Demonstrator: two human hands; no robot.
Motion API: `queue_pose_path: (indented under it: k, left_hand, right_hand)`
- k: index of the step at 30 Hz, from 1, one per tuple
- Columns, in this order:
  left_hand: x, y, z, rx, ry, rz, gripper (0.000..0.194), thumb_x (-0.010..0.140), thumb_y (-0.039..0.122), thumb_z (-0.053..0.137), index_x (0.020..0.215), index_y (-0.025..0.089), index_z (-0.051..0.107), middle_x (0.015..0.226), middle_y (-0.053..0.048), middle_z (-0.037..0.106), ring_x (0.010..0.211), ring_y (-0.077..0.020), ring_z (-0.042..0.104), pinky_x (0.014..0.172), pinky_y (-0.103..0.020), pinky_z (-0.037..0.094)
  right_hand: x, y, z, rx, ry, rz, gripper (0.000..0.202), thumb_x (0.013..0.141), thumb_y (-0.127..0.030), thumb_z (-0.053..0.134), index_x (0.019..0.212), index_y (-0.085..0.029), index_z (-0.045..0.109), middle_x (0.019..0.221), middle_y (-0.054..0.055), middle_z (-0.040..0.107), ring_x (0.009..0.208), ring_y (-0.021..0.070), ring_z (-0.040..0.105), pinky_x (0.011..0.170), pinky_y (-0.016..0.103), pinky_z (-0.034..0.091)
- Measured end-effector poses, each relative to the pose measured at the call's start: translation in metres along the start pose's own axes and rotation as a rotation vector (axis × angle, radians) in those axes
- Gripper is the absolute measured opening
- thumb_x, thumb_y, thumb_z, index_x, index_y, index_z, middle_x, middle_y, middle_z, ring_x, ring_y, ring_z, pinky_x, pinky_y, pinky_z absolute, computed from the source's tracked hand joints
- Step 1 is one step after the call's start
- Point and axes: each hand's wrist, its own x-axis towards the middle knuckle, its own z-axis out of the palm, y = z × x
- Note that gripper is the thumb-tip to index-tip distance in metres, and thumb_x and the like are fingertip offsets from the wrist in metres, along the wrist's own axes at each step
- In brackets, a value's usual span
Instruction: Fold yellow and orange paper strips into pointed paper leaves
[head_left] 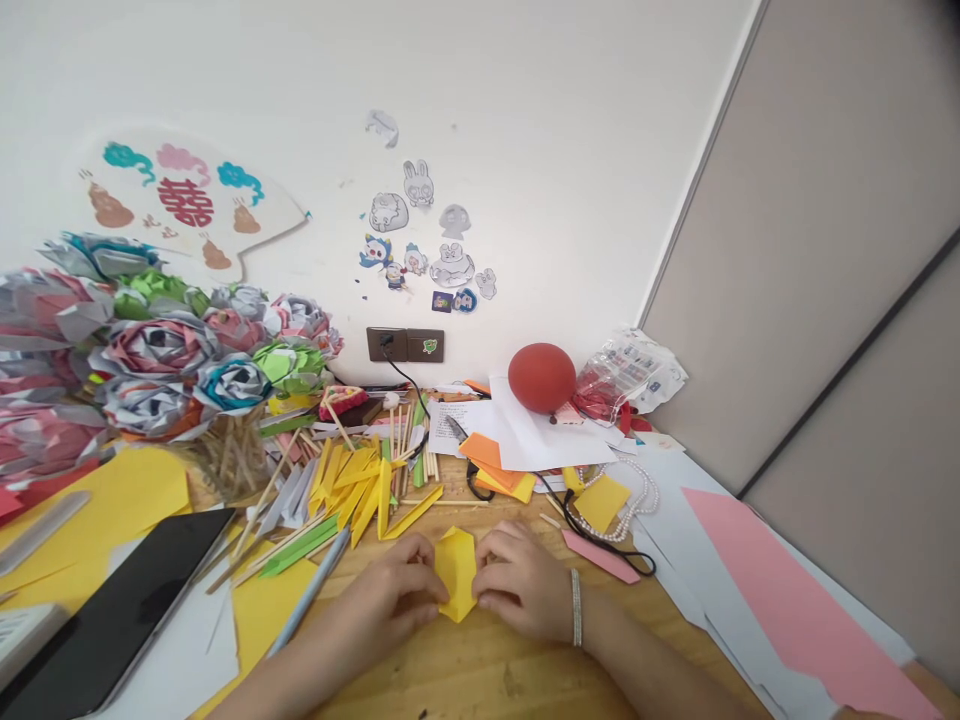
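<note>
A small piece of folded yellow paper (457,574) with pointed ends stands between my two hands, just over the wooden table. My left hand (401,590) pinches its left edge between thumb and fingers. On the opposite edge, my right hand (521,580) grips the paper the same way; a silvery bracelet circles that wrist. Beyond my hands lies a heap of folded yellow strips (360,485). Orange paper pieces (487,458) rest on scissors, whose black handle (477,482) shows partly.
Paper flowers (154,350) crowd the left, behind a black tablet (124,610) and a pen (311,590). A red balloon (541,377) sits by the wall. Black cable (611,540), a bead string (651,490) and pink paper (787,590) lie to the right.
</note>
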Motion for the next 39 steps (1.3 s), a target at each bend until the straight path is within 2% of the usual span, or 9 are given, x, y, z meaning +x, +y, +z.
queue_pose_path:
  k: [2,6,11,16,21,26,30,35,39]
  left_hand:
    - [-0.001,-0.004,0.002,0.051,-0.020,0.026,0.021,0.072,0.008,0.056,0.079,0.024,0.068,0.089,0.000,0.050,0.086,-0.0153,0.053,0.077,-0.024,0.041]
    - [0.000,-0.011,0.004,0.052,-0.078,0.074,0.017,0.077,0.013,0.059,0.083,0.026,0.069,0.089,0.001,0.050,0.083,-0.0139,0.053,0.076,-0.023,0.042]
    - [0.002,-0.007,0.002,-0.045,-0.099,0.074,0.013,0.073,0.010,0.063,0.075,0.022,0.069,0.087,0.001,0.051,0.080,-0.0124,0.054,0.074,-0.021,0.043]
    - [0.002,-0.004,0.003,-0.059,-0.115,0.078,0.017,0.070,0.007,0.063,0.073,0.022,0.069,0.088,0.000,0.053,0.083,-0.0130,0.055,0.075,-0.021,0.043]
    - [0.006,-0.004,0.007,-0.062,-0.043,0.039,0.007,0.071,0.013,0.065,0.069,0.019,0.064,0.085,0.000,0.055,0.081,-0.0135,0.055,0.073,-0.022,0.043]
    - [0.008,0.004,0.011,0.029,0.017,-0.033,0.009,0.070,0.010,0.060,0.066,0.019,0.060,0.080,0.000,0.055,0.080,-0.0149,0.054,0.074,-0.024,0.042]
    - [0.009,0.011,0.015,0.100,0.041,-0.081,0.010,0.073,0.011,0.056,0.065,0.018,0.058,0.079,-0.001,0.056,0.079,-0.0165,0.054,0.072,-0.026,0.041]
    - [0.009,0.013,0.019,0.151,0.074,-0.104,0.010,0.074,0.013,0.055,0.065,0.018,0.056,0.077,-0.002,0.056,0.078,-0.0174,0.054,0.070,-0.027,0.040]
    - [0.009,0.009,0.023,0.162,0.087,-0.110,0.012,0.077,0.023,0.059,0.066,0.018,0.056,0.078,-0.002,0.056,0.078,-0.0177,0.053,0.069,-0.027,0.040]
  right_hand:
    - [-0.001,0.001,0.001,0.043,-0.042,0.015,0.003,0.078,-0.018,0.061,0.079,-0.020,0.062,0.086,0.002,0.053,0.081,0.0167,0.046,0.073,0.031,0.037]
    - [-0.002,0.003,0.005,0.125,-0.109,0.071,0.006,0.076,-0.018,0.066,0.081,-0.020,0.062,0.089,0.002,0.055,0.085,0.0170,0.048,0.078,0.031,0.038]
    - [-0.002,0.008,0.007,0.236,-0.138,0.144,0.008,0.076,-0.023,0.070,0.080,-0.021,0.063,0.091,0.001,0.056,0.090,0.0166,0.050,0.084,0.031,0.038]
    - [-0.002,0.012,0.007,0.310,-0.146,0.157,0.010,0.074,-0.027,0.073,0.078,-0.022,0.066,0.089,-0.001,0.057,0.091,0.0155,0.050,0.085,0.029,0.037]
    - [0.000,0.009,0.008,0.311,-0.156,0.249,0.011,0.071,-0.025,0.076,0.075,-0.022,0.066,0.089,-0.001,0.057,0.092,0.0160,0.050,0.085,0.028,0.037]
    - [0.006,0.000,0.010,0.286,-0.134,0.381,0.014,0.066,-0.018,0.078,0.070,-0.020,0.065,0.084,-0.002,0.056,0.088,0.0159,0.050,0.083,0.028,0.036]
    - [0.009,-0.008,0.011,0.252,-0.125,0.456,0.013,0.068,-0.019,0.077,0.069,-0.020,0.064,0.083,-0.002,0.055,0.089,0.0168,0.049,0.081,0.029,0.035]
    - [0.009,-0.014,0.011,0.217,-0.113,0.483,0.014,0.068,-0.019,0.076,0.070,-0.019,0.063,0.085,-0.001,0.055,0.090,0.0169,0.048,0.081,0.029,0.034]
    - [0.009,-0.016,0.012,0.183,-0.107,0.478,0.013,0.070,-0.018,0.075,0.071,-0.019,0.062,0.086,-0.001,0.054,0.089,0.0169,0.047,0.080,0.029,0.034]
